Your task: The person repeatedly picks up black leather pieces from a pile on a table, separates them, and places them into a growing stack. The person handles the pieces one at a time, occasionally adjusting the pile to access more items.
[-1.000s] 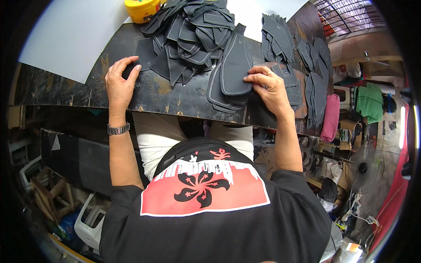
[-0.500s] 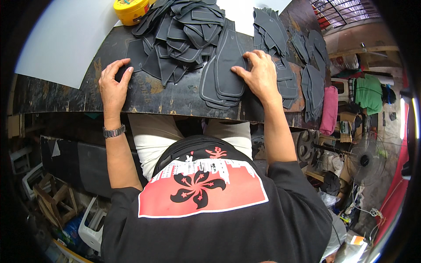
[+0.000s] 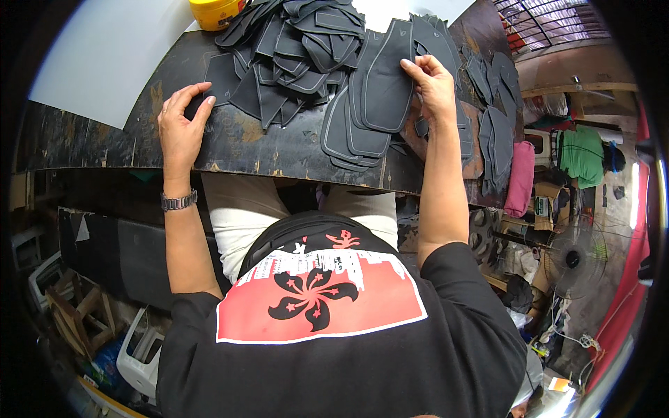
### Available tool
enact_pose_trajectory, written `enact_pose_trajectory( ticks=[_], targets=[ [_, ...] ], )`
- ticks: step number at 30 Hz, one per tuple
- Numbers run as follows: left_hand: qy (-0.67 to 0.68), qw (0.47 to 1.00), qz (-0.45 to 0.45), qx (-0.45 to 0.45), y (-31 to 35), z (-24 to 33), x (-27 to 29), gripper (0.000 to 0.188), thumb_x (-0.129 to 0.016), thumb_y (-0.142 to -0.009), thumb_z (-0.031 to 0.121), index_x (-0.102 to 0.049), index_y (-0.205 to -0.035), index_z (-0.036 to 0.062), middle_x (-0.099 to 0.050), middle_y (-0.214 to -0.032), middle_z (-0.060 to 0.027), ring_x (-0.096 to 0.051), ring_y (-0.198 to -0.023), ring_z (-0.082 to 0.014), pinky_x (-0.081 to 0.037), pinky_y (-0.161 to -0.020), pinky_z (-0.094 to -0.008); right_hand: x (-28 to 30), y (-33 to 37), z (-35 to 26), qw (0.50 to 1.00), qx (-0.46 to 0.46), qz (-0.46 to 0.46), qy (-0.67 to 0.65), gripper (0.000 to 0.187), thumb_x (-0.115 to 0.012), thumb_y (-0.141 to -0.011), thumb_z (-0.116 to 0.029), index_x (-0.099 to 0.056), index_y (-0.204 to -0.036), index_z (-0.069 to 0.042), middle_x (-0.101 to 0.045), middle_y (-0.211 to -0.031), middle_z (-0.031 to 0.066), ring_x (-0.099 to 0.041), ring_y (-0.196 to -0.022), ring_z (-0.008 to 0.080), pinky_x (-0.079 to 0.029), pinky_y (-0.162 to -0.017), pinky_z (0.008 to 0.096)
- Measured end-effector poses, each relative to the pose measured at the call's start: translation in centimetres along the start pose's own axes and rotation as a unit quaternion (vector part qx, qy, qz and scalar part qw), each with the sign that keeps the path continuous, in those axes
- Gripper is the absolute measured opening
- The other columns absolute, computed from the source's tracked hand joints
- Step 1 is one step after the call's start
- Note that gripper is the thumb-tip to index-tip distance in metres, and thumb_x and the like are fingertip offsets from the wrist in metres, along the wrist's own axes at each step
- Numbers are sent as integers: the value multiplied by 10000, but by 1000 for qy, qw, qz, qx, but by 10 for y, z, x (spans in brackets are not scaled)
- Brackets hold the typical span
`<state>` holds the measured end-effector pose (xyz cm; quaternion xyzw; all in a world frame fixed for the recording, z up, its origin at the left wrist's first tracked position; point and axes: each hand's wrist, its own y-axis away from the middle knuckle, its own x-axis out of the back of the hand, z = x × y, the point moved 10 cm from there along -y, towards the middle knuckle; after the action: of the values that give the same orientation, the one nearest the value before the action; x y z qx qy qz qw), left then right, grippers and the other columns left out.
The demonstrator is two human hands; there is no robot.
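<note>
My right hand (image 3: 435, 87) pinches the right edge of a long black cut piece (image 3: 387, 83) with a pale outline stitched or drawn near its rim. That piece lies over or just above a small stack of similar pieces (image 3: 337, 132) near the table's front edge. My left hand (image 3: 182, 125) rests at the left, thumb and fingers curved apart with nothing between them. Its fingertips are beside the corner of a flat black piece (image 3: 220, 78) at the edge of a big heap of black cut pieces (image 3: 296, 52). Whether they touch it, I cannot tell.
The dark, worn table (image 3: 240, 143) carries more stacks of black pieces (image 3: 496, 143) at the right. A white sheet (image 3: 104, 63) covers the far left, beside a yellow tub (image 3: 212, 12). A pink roll (image 3: 519, 180) and a fan (image 3: 573, 259) stand off the right side.
My right hand has moved up and slightly right, taking hold of the top piece and shifting it away from the stack beneath. The left hand stays nearly in place.
</note>
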<state>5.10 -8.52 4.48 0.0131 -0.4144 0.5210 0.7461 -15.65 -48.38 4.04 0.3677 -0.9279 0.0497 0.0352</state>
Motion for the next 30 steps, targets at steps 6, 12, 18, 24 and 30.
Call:
enact_pose_trajectory(
  ticks=[6, 12, 18, 24, 30],
  targets=[
    [18, 1000, 7, -2, -1, -1, 1, 233, -758, -871, 173, -756, -1096, 111, -734, -1103, -69, -663, -1062, -263, -504, -950, -381, -19, -13, 16, 989, -42, -52, 133, 179, -850, -775, -114, -708, -855, -42, -623, -757, -37, -528, -678, 58, -442, -627, 225],
    [35, 999, -1, 4, 0, -3, 1, 228, -760, -865, 170, -758, -1081, 100, -741, -1077, -73, -667, -1050, -261, -505, -945, -376, 1, 19, -81, 986, 162, -2, 28, 159, -805, -814, -22, -688, -920, -40, -644, -834, -19, -577, -752, 56, -459, -671, 202],
    [25, 1000, 2, -19, -2, 3, -1, 221, -763, -853, 175, -758, -1060, 98, -740, -1067, -76, -669, -1036, -269, -505, -938, -385, 21, 49, -87, 983, 117, -6, -142, 234, -752, -851, 50, -650, -1046, -28, -665, -935, 18, -631, -832, 96, -522, -775, 227],
    [13, 1000, -19, -4, 1, 0, -3, 248, -742, -877, 244, -738, -1097, 131, -716, -1134, -37, -615, -1135, -256, -404, -1031, -410, -44, 83, -57, 889, 197, -12, 414, 622, -787, -780, -26, -566, -1357, -102, -649, -1048, 150, -664, -875, 242, -547, -790, 323],
    [-5, 1000, -12, -22, 1, 5, -3, 230, -740, -872, 225, -739, -1082, 132, -712, -1122, -37, -615, -1120, -258, -409, -1014, -405, -71, 50, -80, 911, 192, -123, 344, 253, -759, -858, -86, -714, -1097, -16, -720, -921, 110, -684, -831, 174, -541, -754, 299]
  ],
)
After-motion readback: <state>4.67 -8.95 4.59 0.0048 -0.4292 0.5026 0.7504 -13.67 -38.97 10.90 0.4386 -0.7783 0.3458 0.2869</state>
